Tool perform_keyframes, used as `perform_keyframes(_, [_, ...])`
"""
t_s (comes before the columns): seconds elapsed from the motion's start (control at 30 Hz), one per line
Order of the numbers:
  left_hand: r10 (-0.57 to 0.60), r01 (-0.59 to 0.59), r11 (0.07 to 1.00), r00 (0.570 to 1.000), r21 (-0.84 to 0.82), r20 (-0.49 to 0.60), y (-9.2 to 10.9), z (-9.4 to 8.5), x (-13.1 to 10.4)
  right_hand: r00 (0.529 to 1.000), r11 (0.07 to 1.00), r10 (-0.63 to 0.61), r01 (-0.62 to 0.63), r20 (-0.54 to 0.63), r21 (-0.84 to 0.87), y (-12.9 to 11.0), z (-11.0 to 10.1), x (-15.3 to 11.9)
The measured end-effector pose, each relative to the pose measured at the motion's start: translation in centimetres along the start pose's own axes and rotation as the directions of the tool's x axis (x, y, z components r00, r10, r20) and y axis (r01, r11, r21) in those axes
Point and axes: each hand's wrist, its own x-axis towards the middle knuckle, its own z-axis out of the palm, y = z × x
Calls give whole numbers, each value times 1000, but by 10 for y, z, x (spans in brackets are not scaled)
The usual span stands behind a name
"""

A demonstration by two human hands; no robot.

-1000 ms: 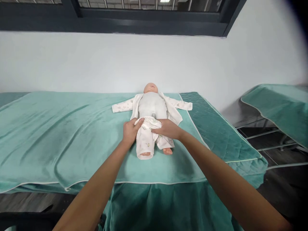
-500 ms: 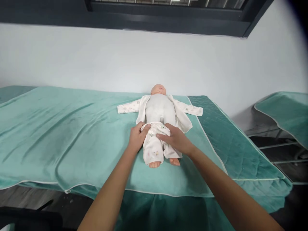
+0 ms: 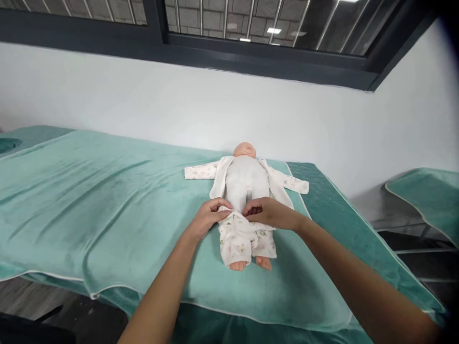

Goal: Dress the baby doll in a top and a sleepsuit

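A baby doll point(image 3: 247, 177) lies on its back with its head toward the wall. Its white printed jacket point(image 3: 218, 179) is spread open, with the sleeves out to both sides. White printed pants point(image 3: 238, 241) cover the lower legs, and both feet stick out of the cuffs. My left hand point(image 3: 211, 216) pinches the waistband at its left side. At the middle of the waistband, my right hand point(image 3: 267, 212) has its fingers curled and closed on the pants' edge. The doll's grey-white cloth body and upper thighs show above the waistband.
A light green sheet point(image 3: 107, 205) with wrinkles covers the bed, over a darker green quilted cover point(image 3: 330, 205). Behind stands a white wall point(image 3: 161, 110) below a dark window frame point(image 3: 268, 67). Another green-covered bed point(image 3: 430, 196) with metal rails is at the right.
The view has tilted up, showing more window. My right hand has shifted from the pants' right side to the middle of the waistband, and the pants are more bunched.
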Motion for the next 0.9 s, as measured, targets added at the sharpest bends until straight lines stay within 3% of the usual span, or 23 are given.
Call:
perform_keyframes(0.1, [27,-25,999,999,-39,39,2,-1,-2,998,996,-33,29,-56,-80,-4,7,2])
perform_keyframes(0.2, [32,-33,997,999,-70,-21,0,0,-3,981,991,-79,58,-178,-121,-7,12,3])
perform_keyframes(0.3, [36,-45,997,990,-64,-139,-4,1,-1,966,998,-22,37,-256,53,-10,8,5])
perform_keyframes(0.4, [80,-77,997,966,22,-245,-9,3,2,977,972,58,-8,-207,233,-11,-6,6])
perform_keyframes(0.47, [129,-90,986,946,143,-298,-9,4,4,978,969,79,-30,-194,244,-6,-19,4])
perform_keyframes(0.63, [322,-136,862,891,488,-321,-6,9,4,960,990,98,-68,-261,123,32,-42,-8])
perform_keyframes(0.77, [321,-109,827,897,552,-303,-10,11,4,949,999,49,-54,-310,-7,65,-36,-9])
perform_keyframes(0.9, [325,-96,755,914,648,-244,-5,13,6,877,973,-71,-44,-474,-227,66,-30,5])
